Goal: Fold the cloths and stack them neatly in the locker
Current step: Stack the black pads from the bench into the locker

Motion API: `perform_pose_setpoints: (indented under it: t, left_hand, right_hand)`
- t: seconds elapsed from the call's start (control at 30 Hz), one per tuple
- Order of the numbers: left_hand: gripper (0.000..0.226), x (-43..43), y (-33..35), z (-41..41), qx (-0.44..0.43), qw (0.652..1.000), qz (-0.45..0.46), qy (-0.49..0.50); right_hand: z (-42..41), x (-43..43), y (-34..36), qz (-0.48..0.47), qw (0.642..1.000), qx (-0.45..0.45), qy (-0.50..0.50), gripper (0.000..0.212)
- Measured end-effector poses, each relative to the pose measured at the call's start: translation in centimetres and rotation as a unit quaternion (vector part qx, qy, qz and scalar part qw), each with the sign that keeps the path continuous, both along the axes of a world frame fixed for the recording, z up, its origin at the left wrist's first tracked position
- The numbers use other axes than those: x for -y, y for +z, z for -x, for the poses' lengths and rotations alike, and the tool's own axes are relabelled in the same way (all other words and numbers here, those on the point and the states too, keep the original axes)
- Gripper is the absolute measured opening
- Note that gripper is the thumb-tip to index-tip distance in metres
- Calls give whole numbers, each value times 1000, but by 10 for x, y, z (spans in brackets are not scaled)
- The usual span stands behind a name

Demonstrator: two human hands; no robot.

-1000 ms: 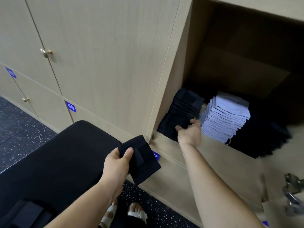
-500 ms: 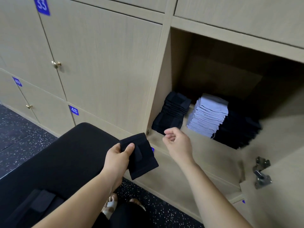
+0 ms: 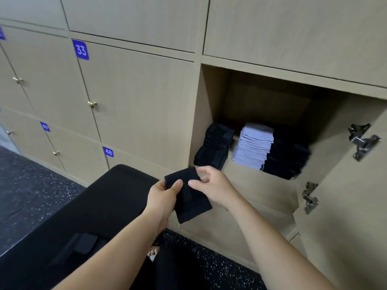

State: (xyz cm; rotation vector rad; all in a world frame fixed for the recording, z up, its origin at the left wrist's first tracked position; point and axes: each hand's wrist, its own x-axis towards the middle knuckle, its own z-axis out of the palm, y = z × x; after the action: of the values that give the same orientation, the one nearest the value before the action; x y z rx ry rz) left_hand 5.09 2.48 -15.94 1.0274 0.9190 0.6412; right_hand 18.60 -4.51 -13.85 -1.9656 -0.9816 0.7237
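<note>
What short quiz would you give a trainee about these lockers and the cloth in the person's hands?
1. True or false: the folded black cloth already lies inside the open locker.
2. Where does the pale stack stand? A) left of both dark stacks B) between the two dark stacks C) on top of a dark stack
3. Fill in: the closed door directly left of the open locker bears the number ___.

Key
1. False: the left hand holds it and the right hand pinches its upper edge, in front of the locker.
2. B: the left dark stack and the right dark stack flank it.
3. 33
</note>
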Motion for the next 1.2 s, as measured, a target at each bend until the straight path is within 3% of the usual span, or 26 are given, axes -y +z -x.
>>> perform_pose_setpoints:
  t: [0.13, 0.23, 0.33, 0.43, 0.5, 0.6, 0.73, 0.97, 1.1, 1.2]
  left_hand:
    - [16, -2, 5, -2, 31, 997, 35, 67]
    - [15, 2, 10, -4, 67, 989, 82, 104]
    - [11, 6, 10, -6, 72, 988, 91, 100]
    - [9, 7, 3, -7, 5, 997, 47, 55]
    - [19, 7, -2, -9, -21, 999, 25, 38]
    - [23, 5, -7, -17, -29, 999, 14, 28]
    - [20, -8, -14, -29, -29, 999, 4, 17]
    - [12, -40, -44, -37, -168, 974, -153, -5]
    - [37, -59, -72, -35, -260, 931, -248, -68]
    - [44, -67, -84, -35, -292, 909, -284, -83]
  right_hand:
    - [2, 17, 5, 48, 994, -86, 38, 20]
    - [4, 27, 2, 34, 988, -145, 30, 10]
    - [1, 29, 0, -16, 987, -152, -51, 19]
    - [-6, 30, -1, -88, 976, -148, -133, 18]
    - [-11, 30, -3, -98, 977, -146, -123, 11]
    - [-15, 28, -11, -110, 978, -152, -90, 20]
    - [-37, 17, -23, -142, 969, -148, -140, 14]
    - [-104, -20, -39, -140, 947, -147, -248, 4]
    - [-132, -55, -41, -146, 939, -150, -272, 14]
    - [-145, -81, -47, -148, 934, -169, -277, 25]
